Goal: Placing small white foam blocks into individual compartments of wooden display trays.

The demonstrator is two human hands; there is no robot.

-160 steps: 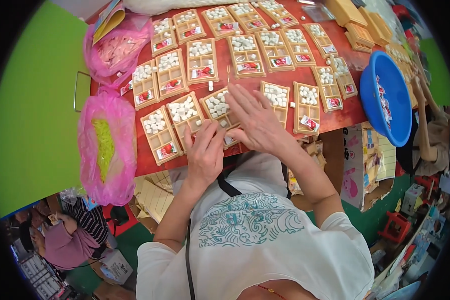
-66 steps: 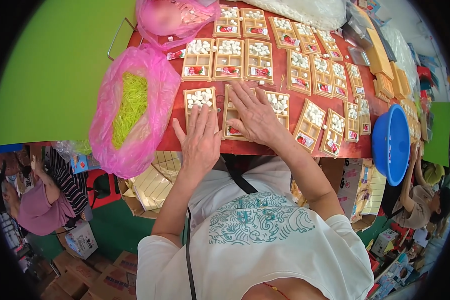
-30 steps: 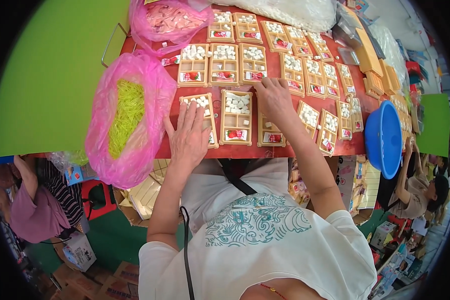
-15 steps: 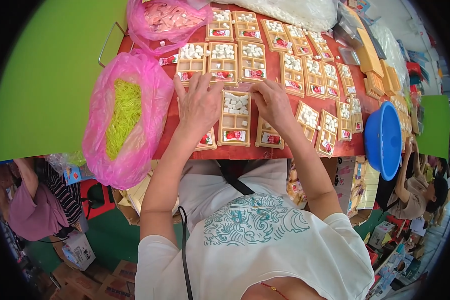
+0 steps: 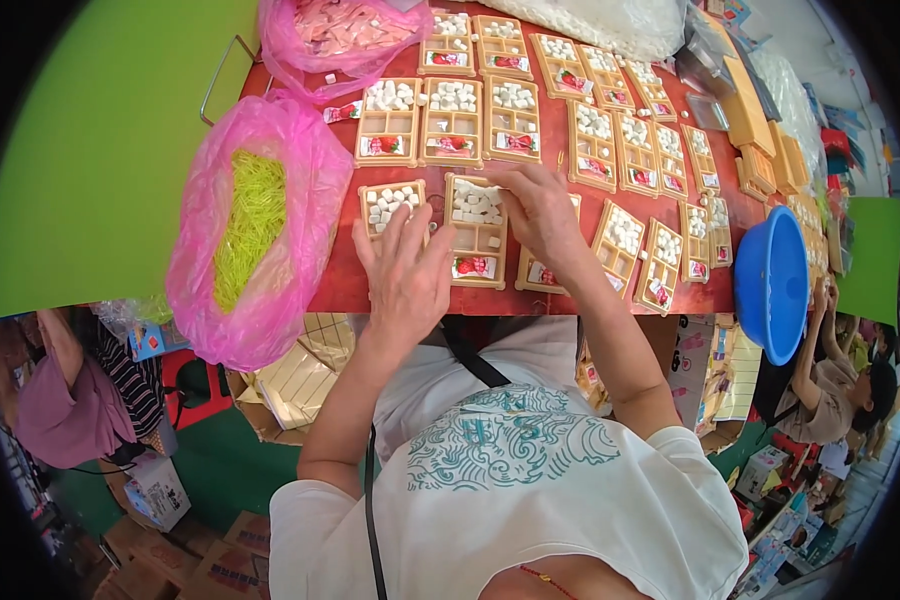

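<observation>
Two open hands, left hand (image 5: pixel 407 275) and right hand (image 5: pixel 538 208), gripping nothing, flank a tan tray (image 5: pixel 477 232) of white cubes (image 5: pixel 475 202).

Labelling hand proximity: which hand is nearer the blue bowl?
Right. The right hand rests on the trays mid-table, closer to the blue bowl at the table's right edge; the left hand lies farther left.

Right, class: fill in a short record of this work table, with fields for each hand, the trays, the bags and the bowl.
Left hand: flat, fingers spread, on a tan plastic compartment tray of white cubes
Right hand: over the neighbouring tan tray
Table: red top, rows of similar trays
Bags: pink plastic bag of yellow-green strips; pink bag of pale pieces
Bowl: round blue plastic bowl, at the person's right
</observation>
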